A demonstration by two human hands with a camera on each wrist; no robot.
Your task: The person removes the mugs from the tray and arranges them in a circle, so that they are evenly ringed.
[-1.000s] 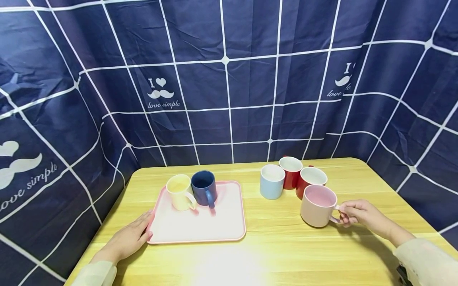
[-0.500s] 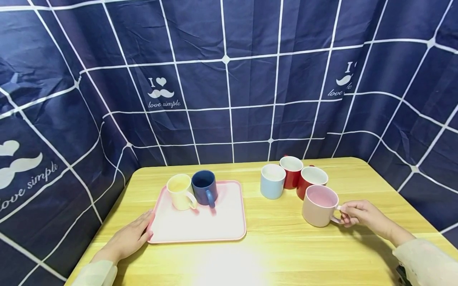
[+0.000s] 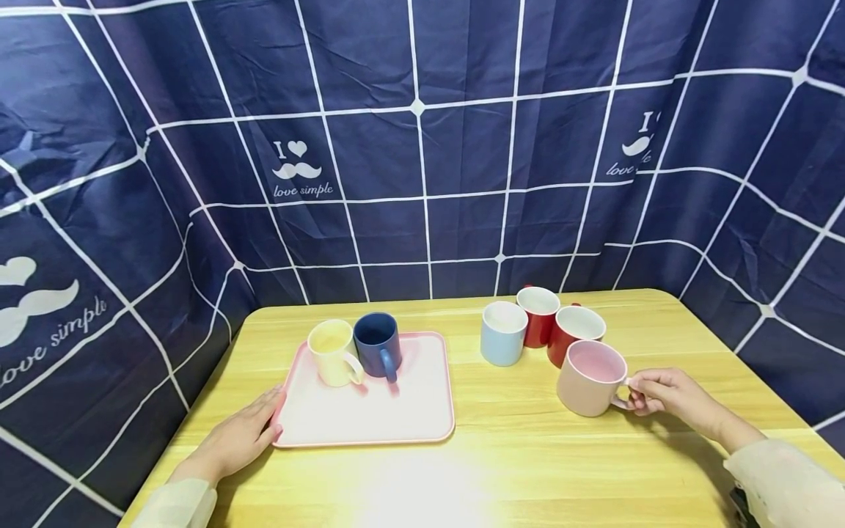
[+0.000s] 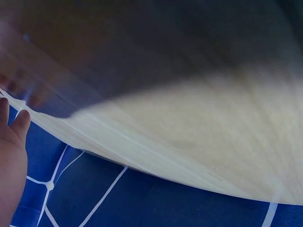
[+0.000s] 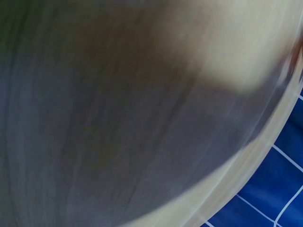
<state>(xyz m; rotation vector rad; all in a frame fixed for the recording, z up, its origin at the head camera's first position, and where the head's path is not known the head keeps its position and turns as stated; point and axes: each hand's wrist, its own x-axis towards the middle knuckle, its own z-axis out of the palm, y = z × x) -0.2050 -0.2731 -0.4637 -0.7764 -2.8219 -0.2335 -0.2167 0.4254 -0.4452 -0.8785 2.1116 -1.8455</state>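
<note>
My right hand [image 3: 670, 402] pinches the handle of a pink mug [image 3: 584, 389], which leans slightly with its rim to the right. Whether its base touches the table I cannot tell. My left hand [image 3: 234, 440] lies with straight fingers against the left edge of a pink tray [image 3: 403, 422]. On the tray's back part stand a cream mug [image 3: 335, 363] and a dark blue mug [image 3: 378, 348], side by side with handles toward me. In the left wrist view part of my left hand [image 4: 10, 165] shows at the left border. The right wrist view shows mostly shadowed tabletop.
Behind the pink mug stand a light blue cup [image 3: 502, 345], a red mug [image 3: 540, 330] and another red mug [image 3: 561, 350], close together. The wooden table [image 3: 502, 455] has rounded back corners. A dark blue curtain [image 3: 462, 161] with white lines surrounds it.
The pink mug has shifted very slightly right and tipped a little in my right hand. My left hand, the tray and the other mugs keep their places.
</note>
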